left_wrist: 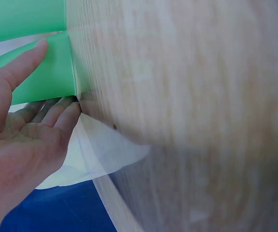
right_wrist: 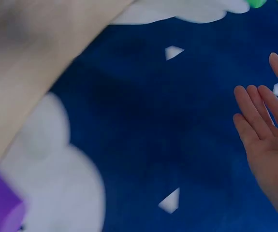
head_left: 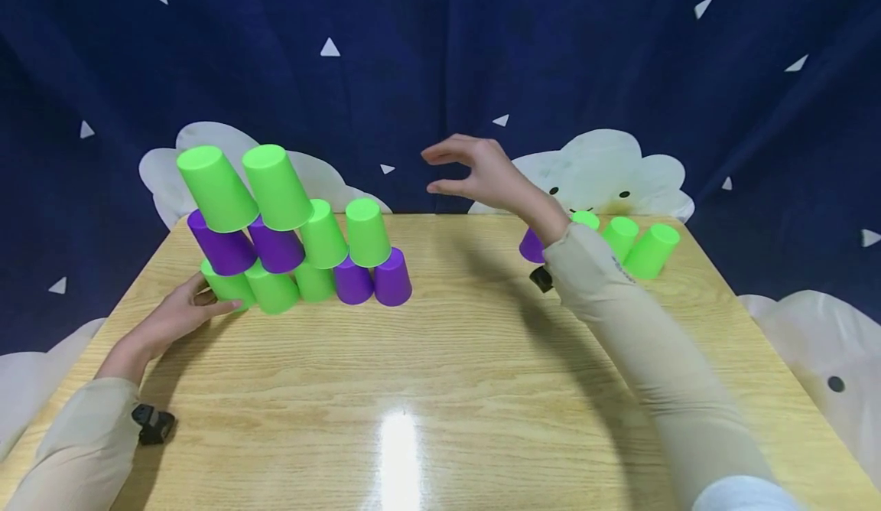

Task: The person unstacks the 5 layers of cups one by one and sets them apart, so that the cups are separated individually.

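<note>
On the table's left stands a stepped wall of upside-down cups, green and purple. My left hand (head_left: 175, 316) is at its lower left corner, holding the end green cup (left_wrist: 47, 72) of the bottom row. In the left wrist view the thumb lies along one side of this cup and the fingers along the other. Two green cups (head_left: 277, 187) top the wall, above purple cups (head_left: 222, 243) in the middle row. My right hand (head_left: 478, 167) hangs in the air right of the wall, thumb and fingers spread apart, nothing between them.
At the table's back right, behind my right forearm, stand several more upside-down cups: a purple cup (head_left: 531, 246) and green cups (head_left: 652, 252), partly hidden by the sleeve. A dark blue curtain (head_left: 413, 75) with white shapes hangs behind the wooden table (head_left: 310, 388).
</note>
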`<state>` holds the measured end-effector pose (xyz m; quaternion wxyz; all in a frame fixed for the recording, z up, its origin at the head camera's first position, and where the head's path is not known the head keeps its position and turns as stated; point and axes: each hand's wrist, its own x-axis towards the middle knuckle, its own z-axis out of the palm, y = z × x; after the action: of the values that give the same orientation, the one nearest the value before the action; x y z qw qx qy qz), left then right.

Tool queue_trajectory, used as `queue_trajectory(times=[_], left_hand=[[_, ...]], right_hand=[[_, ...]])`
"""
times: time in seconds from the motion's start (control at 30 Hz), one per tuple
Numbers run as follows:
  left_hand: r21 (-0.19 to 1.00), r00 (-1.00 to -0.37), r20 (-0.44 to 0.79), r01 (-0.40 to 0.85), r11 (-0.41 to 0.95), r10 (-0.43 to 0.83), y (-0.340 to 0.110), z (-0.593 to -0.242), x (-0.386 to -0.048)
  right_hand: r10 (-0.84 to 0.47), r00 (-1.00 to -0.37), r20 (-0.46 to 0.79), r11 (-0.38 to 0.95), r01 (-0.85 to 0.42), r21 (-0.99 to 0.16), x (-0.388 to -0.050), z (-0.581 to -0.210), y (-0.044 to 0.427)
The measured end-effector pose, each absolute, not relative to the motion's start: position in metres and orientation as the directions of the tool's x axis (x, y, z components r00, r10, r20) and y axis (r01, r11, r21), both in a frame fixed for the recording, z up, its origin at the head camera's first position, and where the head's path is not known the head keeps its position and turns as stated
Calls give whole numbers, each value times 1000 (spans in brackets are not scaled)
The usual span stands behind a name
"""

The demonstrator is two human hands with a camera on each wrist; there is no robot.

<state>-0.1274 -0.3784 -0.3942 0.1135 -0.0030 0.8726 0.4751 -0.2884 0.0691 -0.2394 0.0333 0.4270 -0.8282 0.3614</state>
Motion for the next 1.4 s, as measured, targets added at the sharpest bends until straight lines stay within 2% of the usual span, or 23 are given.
queue_trajectory(times=[0.13,0.37,0.5,0.6,0.83,1.4], left_hand=[[830,-973,-204,-115,546,104,-378,-394,-128],[830,-973,-205,-117,545,103,-379,-394,-128],[835,-974,-201,-116,539,102,-379,-394,-127],[837,-974,-199,-113,536,105,-379,-395,-127],[836,-975,-196,-110,537,107,-379,-396,-128],[835,-976,-194,-108,540,104,-379,-394,-126]], right_hand=[[-703,-593,392,285,-740,-609,-282,-222,35],[-743,-483,463,125,-780,-613,-271,-202,-23],[-769,-449,455,95,-784,-614,-263,-195,-53],[-797,-449,404,134,-784,-606,-258,-190,-72],[-831,-495,253,275,-761,-587,-254,-184,-97],[-838,-489,241,237,-725,-646,-255,-189,-100]])
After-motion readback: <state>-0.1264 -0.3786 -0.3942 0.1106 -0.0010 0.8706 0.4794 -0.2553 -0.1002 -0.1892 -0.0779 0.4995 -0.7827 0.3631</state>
